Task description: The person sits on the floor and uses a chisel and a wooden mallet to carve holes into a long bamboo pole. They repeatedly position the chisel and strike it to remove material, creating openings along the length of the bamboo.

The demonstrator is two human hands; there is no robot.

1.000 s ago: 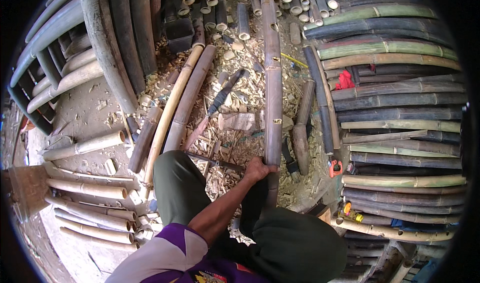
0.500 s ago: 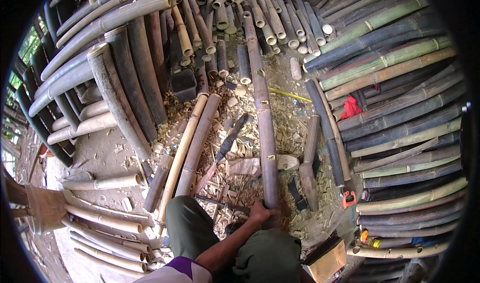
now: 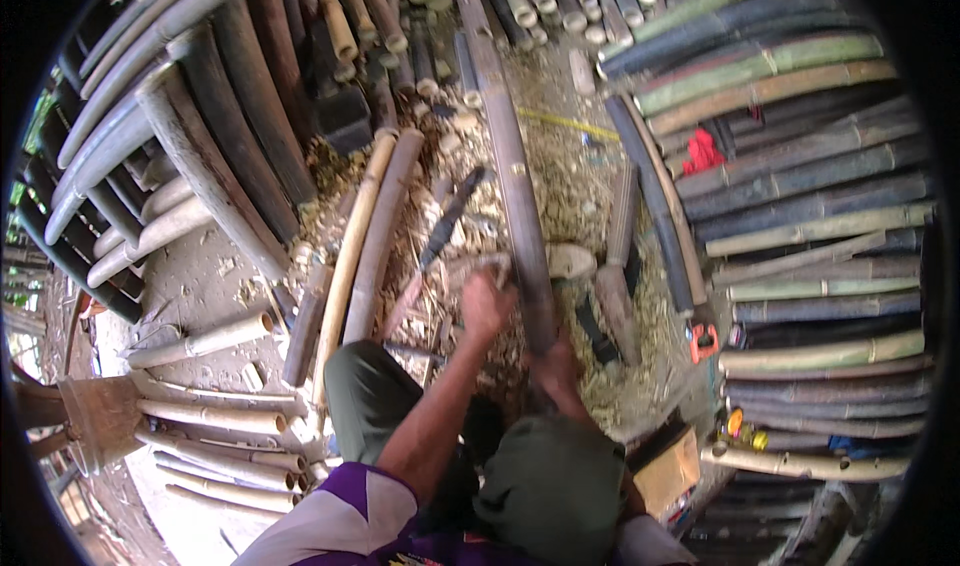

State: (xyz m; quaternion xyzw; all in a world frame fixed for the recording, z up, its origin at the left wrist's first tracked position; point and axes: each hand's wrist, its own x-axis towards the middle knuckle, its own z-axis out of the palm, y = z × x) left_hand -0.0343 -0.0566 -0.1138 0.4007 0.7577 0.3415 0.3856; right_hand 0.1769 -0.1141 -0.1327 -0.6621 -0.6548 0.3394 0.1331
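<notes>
A long brown bamboo pole [image 3: 517,191] with small cut notches runs away from me, its near end between my knees. My right hand [image 3: 556,368] is wrapped round that near end, slightly blurred. Just left of the pole, my left hand [image 3: 486,306] is raised over the wood chips, beside a pale wooden block [image 3: 468,270]. Its fingers are bent, but motion blur hides whether they hold anything. A knife with a dark wrapped handle [image 3: 452,218] lies left of the pole.
Two bamboo lengths [image 3: 384,231] lie by my left knee. A ridged wooden mallet [image 3: 617,311] and a dark bamboo length [image 3: 652,211] lie on the right. Stacked bamboo [image 3: 810,226] fills the right side. A black tub [image 3: 342,118] and a yellow measuring tape [image 3: 570,124] lie farther off.
My left hand has let go of the pole's near end and moved forward and left. My right hand has come into view, gripping the pole. The view has shifted.
</notes>
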